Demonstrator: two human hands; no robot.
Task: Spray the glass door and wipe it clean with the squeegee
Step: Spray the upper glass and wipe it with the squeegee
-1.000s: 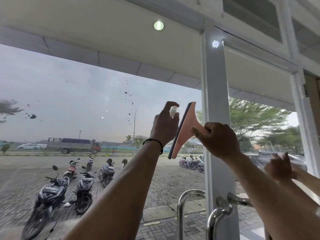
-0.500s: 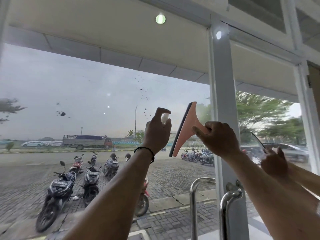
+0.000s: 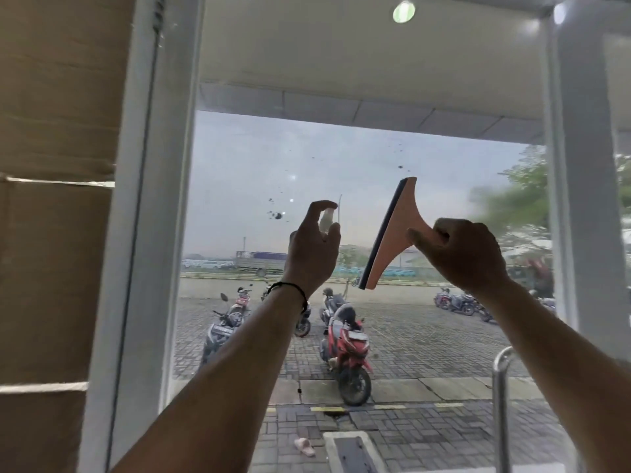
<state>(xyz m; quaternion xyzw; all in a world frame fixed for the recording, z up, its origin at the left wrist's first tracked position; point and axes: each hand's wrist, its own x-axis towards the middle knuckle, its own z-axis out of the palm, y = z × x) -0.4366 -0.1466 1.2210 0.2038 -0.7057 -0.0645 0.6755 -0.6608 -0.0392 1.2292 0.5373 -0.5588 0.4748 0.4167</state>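
Dark specks dotted the glass door; left hand gripped the clear spray bottle, right hand clutched the peach squeegee, no lettering readable.

Both hands were raised before the glass door. The left hand gripped a small clear spray bottle, forefinger curled over its top. The right hand gripped the handle of a pink squeegee, blade tilted and dark-edged. Dark spots marked the pane. A chrome door handle stood at lower right.
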